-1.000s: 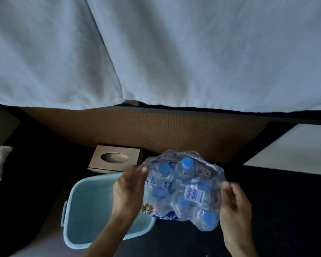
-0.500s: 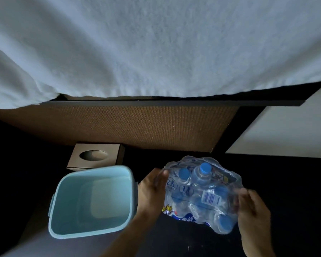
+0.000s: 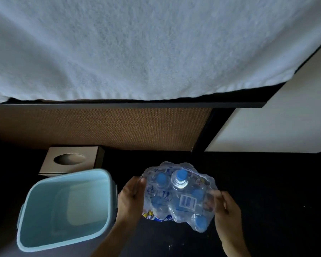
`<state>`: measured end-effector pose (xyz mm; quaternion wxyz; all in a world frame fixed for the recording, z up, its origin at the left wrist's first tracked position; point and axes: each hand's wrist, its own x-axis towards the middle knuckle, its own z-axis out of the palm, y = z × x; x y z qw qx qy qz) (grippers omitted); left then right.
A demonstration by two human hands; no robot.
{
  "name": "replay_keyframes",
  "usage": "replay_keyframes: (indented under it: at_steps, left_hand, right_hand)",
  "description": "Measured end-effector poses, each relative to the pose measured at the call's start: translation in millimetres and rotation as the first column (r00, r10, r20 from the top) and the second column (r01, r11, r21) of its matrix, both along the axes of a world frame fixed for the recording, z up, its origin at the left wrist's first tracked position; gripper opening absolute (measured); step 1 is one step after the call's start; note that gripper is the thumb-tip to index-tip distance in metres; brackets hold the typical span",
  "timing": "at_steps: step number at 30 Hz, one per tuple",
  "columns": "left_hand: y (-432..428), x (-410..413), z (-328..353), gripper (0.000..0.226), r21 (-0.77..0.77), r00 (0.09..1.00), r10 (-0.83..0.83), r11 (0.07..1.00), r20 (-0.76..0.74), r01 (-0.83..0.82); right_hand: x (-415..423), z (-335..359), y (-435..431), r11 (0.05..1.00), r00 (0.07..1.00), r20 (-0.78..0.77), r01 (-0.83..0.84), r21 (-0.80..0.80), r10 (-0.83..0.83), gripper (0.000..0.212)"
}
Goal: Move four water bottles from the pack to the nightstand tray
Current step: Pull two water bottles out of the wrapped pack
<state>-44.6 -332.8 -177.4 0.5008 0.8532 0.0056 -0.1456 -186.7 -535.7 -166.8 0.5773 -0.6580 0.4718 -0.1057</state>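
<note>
Here, the pack: a shrink-wrapped pack of water bottles (image 3: 178, 196) sits between both hands over a dark surface (image 3: 267, 191), just right of the bin.
Writing on the wrap: a white barcode label (image 3: 188, 201) faces up near the pack's middle; round pictogram symbols are printed on the left part of the film; colourful print, yellow, blue and red, shows at the lower left corner and along the far edge, but no brand name can be read.
Bottles: blue caps show through the film; one blue-capped bottle (image 3: 180, 179) pokes up clear of the wrap near the pack's far edge. The exact count of bottles cannot be told through the creased plastic.
Left hand (image 3: 132, 198): fingers fairly straight and together, palm pressed flat against the pack's left side.
Right hand (image 3: 225, 206): fingers curled onto the pack's right side, gripping the film; the fingertips are blurred.
Bin: a pale blue plastic bin (image 3: 67, 208) stands open beside the left hand; its near left corner is in shadow.
Tissue box: a brown tissue box (image 3: 70, 161) with an oval opening stands behind the bin, against a woven brown panel (image 3: 104, 128).
Above: a white textured bedcover (image 3: 146, 47) fills the upper part of the view.
Hard to make out: the dark surface gives no detail, and no tray shows in view.
</note>
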Motion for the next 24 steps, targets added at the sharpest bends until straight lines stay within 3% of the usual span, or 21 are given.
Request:
replay_keyframes:
  at_steps: [3, 6, 11, 14, 17, 19, 21, 24]
  left_hand:
    - [1, 1, -4, 0.012, 0.042, 0.999, -0.009, 0.999, -0.031, 0.01]
    - [3, 2, -1, 0.021, 0.156, 0.996, -0.071, 0.985, -0.046, 0.078]
    - [-6, 4, 35, 0.046, 0.285, 0.944, -0.196, 0.951, 0.264, 0.118]
    - [-20, 7, 54, 0.038, 0.325, 0.893, -0.345, 0.913, 0.289, 0.247]
    - [-30, 9, 59, 0.037, 0.513, 0.819, -0.539, 0.768, 0.196, 0.383]
    - [-34, 9, 56, 0.043, 0.621, 0.795, -0.596, 0.666, 0.11, 0.413]
    - [-36, 11, 55, 0.049, 0.678, 0.796, -0.599, 0.619, 0.082, 0.396]
    - [-38, 12, 46, 0.054, 0.72, 0.807, -0.589, 0.575, 0.035, 0.388]
  right_hand:
    - [0, 5, -10, 0.996, 0.994, -0.068, -0.086, 0.005, 0.086, 0.024]
    - [1, 16, -16, 0.982, 0.969, -0.165, -0.189, -0.009, 0.185, 0.022]
    - [11, 28, -16, 0.931, 0.877, -0.379, -0.353, -0.093, 0.295, 0.038]
    - [21, 34, -7, 0.806, 0.848, -0.487, -0.431, -0.405, 0.209, 0.053]
    - [38, 40, 6, 0.619, 0.875, -0.399, -0.477, -0.623, 0.273, 0.035]
    - [52, 38, 14, 0.495, 0.817, -0.484, -0.575, -0.651, 0.312, 0.03]
    - [64, 35, 22, 0.419, 0.718, -0.624, -0.692, -0.589, 0.308, 0.039]
    - [74, 27, 25, 0.4, 0.651, -0.706, -0.747, -0.531, 0.278, 0.047]
